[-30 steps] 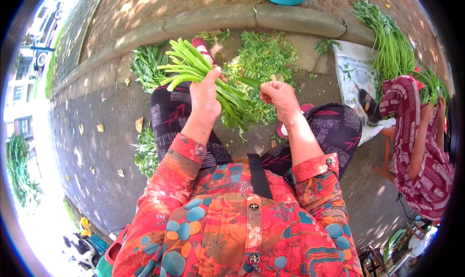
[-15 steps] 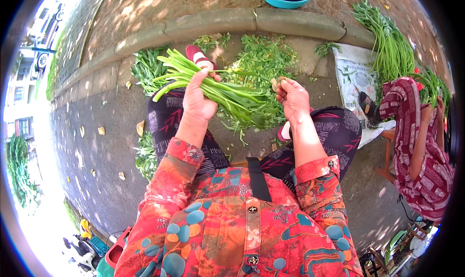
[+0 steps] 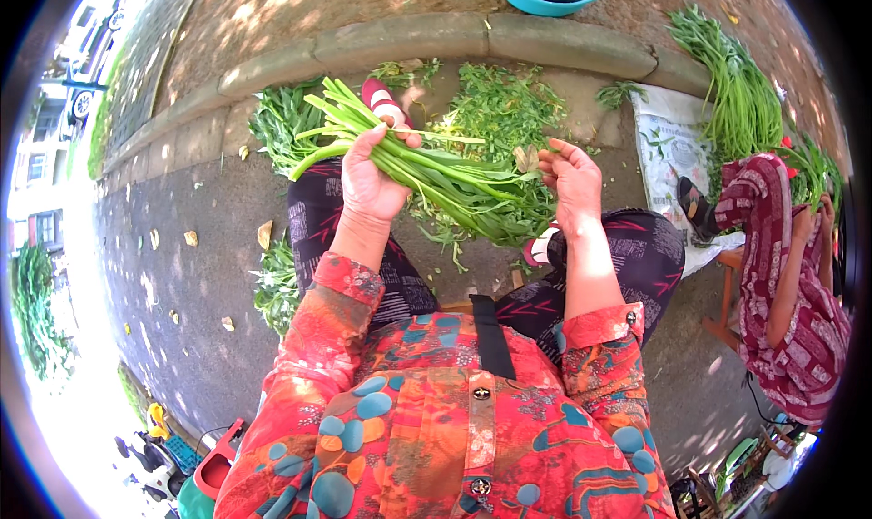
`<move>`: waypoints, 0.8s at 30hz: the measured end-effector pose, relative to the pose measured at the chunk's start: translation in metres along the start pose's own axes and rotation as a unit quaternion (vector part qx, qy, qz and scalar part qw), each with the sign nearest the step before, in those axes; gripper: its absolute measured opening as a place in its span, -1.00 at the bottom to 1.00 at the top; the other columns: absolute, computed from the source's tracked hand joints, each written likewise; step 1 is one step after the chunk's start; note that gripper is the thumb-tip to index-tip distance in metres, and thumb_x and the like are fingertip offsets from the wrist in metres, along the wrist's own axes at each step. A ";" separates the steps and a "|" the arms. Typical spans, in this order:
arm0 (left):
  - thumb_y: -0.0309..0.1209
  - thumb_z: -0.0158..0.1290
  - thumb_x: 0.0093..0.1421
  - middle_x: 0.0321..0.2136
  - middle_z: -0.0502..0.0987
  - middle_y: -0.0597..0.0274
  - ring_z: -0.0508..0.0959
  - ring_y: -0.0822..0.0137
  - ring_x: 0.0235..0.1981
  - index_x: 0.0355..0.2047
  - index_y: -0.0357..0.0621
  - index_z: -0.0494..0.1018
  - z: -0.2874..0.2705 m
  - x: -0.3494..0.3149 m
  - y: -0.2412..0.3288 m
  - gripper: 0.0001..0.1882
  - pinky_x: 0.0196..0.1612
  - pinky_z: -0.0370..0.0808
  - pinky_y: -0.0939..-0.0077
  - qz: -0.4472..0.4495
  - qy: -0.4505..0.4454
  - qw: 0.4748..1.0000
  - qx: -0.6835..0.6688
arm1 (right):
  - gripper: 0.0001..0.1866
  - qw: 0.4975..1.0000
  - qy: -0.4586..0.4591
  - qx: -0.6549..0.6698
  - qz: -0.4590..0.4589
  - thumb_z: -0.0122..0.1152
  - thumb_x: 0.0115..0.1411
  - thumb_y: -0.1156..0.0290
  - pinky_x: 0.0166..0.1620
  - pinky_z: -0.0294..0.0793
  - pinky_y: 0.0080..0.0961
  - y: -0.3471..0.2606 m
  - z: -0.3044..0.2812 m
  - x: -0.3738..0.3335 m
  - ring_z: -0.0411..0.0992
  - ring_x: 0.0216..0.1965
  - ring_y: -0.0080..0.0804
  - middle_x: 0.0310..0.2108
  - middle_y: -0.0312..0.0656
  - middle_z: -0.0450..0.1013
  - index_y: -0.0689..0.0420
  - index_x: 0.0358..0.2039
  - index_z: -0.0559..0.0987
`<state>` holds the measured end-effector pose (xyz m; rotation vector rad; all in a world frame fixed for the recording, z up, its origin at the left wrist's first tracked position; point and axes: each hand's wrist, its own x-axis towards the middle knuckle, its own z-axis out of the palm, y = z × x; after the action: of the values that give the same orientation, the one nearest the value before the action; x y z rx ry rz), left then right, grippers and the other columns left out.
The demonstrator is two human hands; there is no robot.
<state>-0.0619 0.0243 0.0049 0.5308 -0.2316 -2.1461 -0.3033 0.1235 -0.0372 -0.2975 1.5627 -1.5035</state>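
A bunch of green stems (image 3: 436, 176) is gripped in the left hand (image 3: 374, 187), with the cut ends pointed up and left. The right hand (image 3: 574, 183) is held beside the leafy ends, its fingers bent; whether anything is pinched there cannot be told. Loose leaves (image 3: 504, 106) are scattered on the ground beyond, and leafy greens (image 3: 280, 124) are heaped to the left. Past the curb (image 3: 400, 45), a blue basin (image 3: 549, 7) is partly seen. At right, long-stemmed greens (image 3: 740, 92) are laid partly over a white sack (image 3: 668, 147), near a person in maroon patterned clothing (image 3: 804, 319).
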 end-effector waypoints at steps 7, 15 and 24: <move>-0.43 0.06 0.09 -0.42 0.43 0.17 0.45 0.19 -0.30 -0.30 -0.13 0.41 0.007 0.004 -0.001 -0.84 -0.16 0.43 0.24 0.031 0.016 0.998 0.051 | -0.73 0.965 -0.090 -0.228 -0.094 0.17 0.19 0.25 -0.57 0.27 -0.73 -0.106 0.011 -0.066 0.27 -0.64 -0.75 -0.66 -0.36 0.38 0.22 -0.48 0.54; -0.45 0.06 0.10 -0.45 0.49 0.12 0.51 0.18 -0.35 -0.29 -0.12 0.41 0.012 0.004 0.006 -0.85 -0.17 0.48 0.15 0.054 0.074 0.995 0.041 | -0.76 0.734 -0.534 -0.277 -0.315 0.13 0.21 0.32 -0.58 0.23 -0.71 -0.177 0.070 -0.188 0.22 -0.63 -0.76 -0.66 -0.37 0.36 0.25 -0.48 0.53; -0.51 0.11 0.07 -0.43 0.48 0.20 0.51 0.28 -0.44 -0.29 -0.11 0.40 0.023 0.002 -0.002 -0.81 -0.35 0.49 0.37 0.091 0.041 0.992 0.077 | -0.84 0.673 -0.578 -0.326 -0.325 0.10 0.20 0.40 -0.49 0.28 -0.70 -0.153 0.098 -0.190 0.28 -0.56 -0.72 -0.59 -0.34 0.39 0.25 -0.37 0.53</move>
<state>-0.0751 0.0238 0.0245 0.6605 -0.3871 -1.9357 -0.1890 0.1593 0.1973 -1.9651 0.7994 -0.7048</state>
